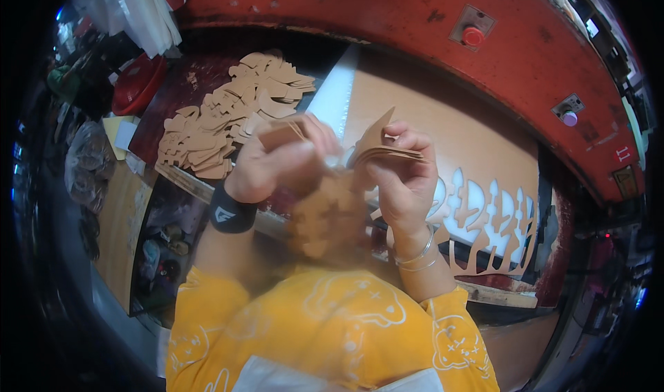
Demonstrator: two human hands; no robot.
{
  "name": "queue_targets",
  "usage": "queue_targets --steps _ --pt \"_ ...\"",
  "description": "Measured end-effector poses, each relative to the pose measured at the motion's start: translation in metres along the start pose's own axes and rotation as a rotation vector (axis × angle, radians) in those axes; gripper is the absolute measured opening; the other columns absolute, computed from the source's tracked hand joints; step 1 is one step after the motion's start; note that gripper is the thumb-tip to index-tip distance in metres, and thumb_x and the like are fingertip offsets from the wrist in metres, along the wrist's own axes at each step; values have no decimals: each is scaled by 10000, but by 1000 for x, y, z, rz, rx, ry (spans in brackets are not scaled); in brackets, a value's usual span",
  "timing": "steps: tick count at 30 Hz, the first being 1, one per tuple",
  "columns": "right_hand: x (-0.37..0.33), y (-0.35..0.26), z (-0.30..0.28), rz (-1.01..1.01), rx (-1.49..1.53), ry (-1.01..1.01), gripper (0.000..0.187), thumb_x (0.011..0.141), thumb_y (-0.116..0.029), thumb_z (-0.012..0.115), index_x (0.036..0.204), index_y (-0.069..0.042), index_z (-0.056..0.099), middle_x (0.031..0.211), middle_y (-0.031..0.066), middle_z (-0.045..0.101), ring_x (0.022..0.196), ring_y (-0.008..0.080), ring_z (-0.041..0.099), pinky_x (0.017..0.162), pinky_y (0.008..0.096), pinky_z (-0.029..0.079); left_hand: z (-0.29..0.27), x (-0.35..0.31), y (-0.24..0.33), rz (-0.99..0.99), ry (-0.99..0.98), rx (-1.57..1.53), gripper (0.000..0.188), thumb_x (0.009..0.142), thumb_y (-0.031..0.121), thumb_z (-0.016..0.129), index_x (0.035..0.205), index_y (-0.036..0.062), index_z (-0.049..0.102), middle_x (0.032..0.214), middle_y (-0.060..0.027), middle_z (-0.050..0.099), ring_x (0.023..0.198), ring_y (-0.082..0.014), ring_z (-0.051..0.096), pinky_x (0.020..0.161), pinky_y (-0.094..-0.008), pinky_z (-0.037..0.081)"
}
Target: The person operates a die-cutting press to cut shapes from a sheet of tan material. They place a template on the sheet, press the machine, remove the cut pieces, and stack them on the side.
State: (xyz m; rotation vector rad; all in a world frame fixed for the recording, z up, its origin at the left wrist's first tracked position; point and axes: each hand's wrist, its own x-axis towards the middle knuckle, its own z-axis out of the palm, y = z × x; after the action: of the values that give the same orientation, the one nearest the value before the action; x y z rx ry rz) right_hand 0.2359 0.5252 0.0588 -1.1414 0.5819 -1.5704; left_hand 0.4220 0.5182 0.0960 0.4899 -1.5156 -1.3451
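Observation:
My left hand (287,160), with a black wristband, is closed round a few thin tan cut pieces (280,136); its fingers are partly blurred. My right hand (408,174), wearing thin bangles, grips a small stack of flat tan pieces (387,150), whose upper ones fan apart. Both hands are raised close together above the work surface. Between and below them is a motion-blurred tan cut piece (328,215); whether it touches a hand, I cannot tell. Left of my hands lies a heap of similar cut-out pieces (228,115).
A tan sheet (443,108) lies on a white board (335,98), with a cut-out strip (494,219) along its near right. Behind stands a red machine beam (394,8) with push buttons. A red bowl-like container (138,84) and plastic bags (131,11) are at left.

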Motion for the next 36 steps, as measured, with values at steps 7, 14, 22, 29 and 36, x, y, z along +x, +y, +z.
queue_targets --steps 7,14,22,29,36 --pt "23 1 20 -112 -297 -139 339 770 107 606 1048 -49 491 1210 140 407 1051 223 543 854 327 502 -6 -1 -13 -284 212 -120 353 873 142 591 1184 -1 505 1167 -128 581 1060 -185 557 892 -312 470" --pt "48 4 17 95 -221 -312 526 783 -7 638 1255 -22 406 1216 179 553 1084 214 555 919 338 458 -26 8 -4 -377 255 7 356 844 107 663 1161 -13 553 998 -42 641 873 -104 611 790 -261 506" --pt "37 8 -8 248 -267 -257 651 806 -17 607 1398 -30 336 1251 132 528 1111 228 543 953 348 437 -81 -20 -1 -383 490 -146 274 861 100 640 1112 39 547 982 -49 616 872 -151 628 767 -315 536" --pt "29 7 -70 341 -323 -169 320 851 8 565 1171 15 549 1099 101 605 993 195 602 894 304 468 -222 -16 76 -181 662 81 238 867 146 655 1062 36 575 952 -52 629 824 -161 648 750 -320 549" --pt "6 0 -87 364 -487 -8 315 867 -28 565 1180 -1 544 1117 107 601 1005 192 593 911 313 468 -200 -7 15 167 594 1024 169 848 128 632 991 45 668 968 -10 666 897 -128 624 806 -278 495"
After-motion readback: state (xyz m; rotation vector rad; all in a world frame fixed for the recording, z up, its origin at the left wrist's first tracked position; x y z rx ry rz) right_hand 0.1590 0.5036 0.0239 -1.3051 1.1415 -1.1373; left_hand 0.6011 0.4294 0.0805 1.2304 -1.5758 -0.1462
